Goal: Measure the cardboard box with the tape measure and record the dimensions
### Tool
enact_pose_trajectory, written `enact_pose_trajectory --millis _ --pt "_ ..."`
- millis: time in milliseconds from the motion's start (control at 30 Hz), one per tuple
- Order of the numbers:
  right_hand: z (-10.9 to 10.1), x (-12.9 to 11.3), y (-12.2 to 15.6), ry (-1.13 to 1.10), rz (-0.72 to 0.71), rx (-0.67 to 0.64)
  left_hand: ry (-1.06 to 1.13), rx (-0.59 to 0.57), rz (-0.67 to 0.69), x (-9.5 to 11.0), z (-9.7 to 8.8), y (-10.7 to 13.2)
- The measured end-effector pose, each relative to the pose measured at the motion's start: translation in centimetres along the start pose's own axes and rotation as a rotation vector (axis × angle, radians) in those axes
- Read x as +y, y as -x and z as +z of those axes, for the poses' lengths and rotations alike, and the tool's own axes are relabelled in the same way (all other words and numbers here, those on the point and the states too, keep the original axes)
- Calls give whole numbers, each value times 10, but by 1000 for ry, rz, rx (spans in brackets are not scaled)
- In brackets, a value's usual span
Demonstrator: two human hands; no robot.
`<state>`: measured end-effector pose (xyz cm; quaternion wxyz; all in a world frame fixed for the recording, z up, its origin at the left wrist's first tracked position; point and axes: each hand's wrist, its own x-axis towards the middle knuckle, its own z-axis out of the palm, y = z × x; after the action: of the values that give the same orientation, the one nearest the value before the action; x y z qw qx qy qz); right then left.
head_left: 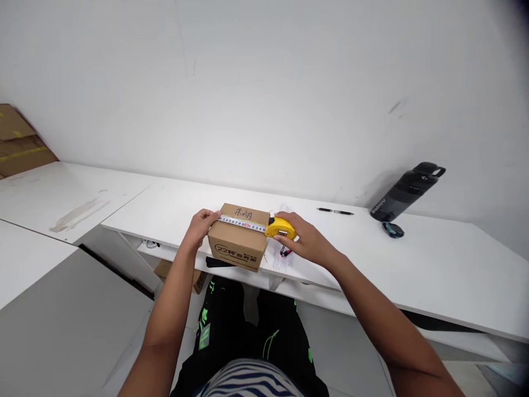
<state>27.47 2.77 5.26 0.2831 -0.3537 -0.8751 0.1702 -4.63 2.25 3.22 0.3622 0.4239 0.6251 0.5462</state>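
A small brown cardboard box stands at the front edge of the white table, with handwriting on top and dark print on its front. Across its top lies the white blade of a tape measure, whose yellow case sits at the box's right edge. My right hand is closed around that case. At the box's left edge, my left hand pinches the blade's end between thumb and fingers. Partly behind the case, a sheet of paper with a small red and black object on it lies on the table.
A black pen lies near the wall. Farther right stands a dark bottle, with a round dark item by its base. Under the tabletop is a shelf with another cardboard box. Larger cartons are at far left.
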Motion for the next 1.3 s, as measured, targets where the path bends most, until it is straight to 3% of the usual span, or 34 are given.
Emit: enact_pose_trajectory --millis 100,267,400,767,867,933,1000,1100,1167,1200,1300 --pt "-5 7 9 14 36 4 95 8 -80 -2 2 -5" --pt "-3 14 16 -11 42 43 166 -2 6 -5 7 -5" --pt "0 7 14 -3 28 26 231 17 -5 -9 7 -1" --pt "8 0 8 26 67 44 140 17 6 -11 4 -3" --pt "8 -1 8 44 83 89 76 50 9 -3 3 -1" --pt "7 -3 8 41 55 148 -36 138 99 11 2 13" --pt "5 -9 10 19 28 245 -184 246 303 30 4 42" --pt "3 -23 18 -18 33 543 -159 207 587 52 13 104" --pt "7 -32 27 -63 41 779 -51 96 706 54 21 141" --pt "12 -37 32 -104 49 873 -28 -17 708 50 26 154" --pt "40 -48 54 -309 160 951 40 -369 597 23 47 173"
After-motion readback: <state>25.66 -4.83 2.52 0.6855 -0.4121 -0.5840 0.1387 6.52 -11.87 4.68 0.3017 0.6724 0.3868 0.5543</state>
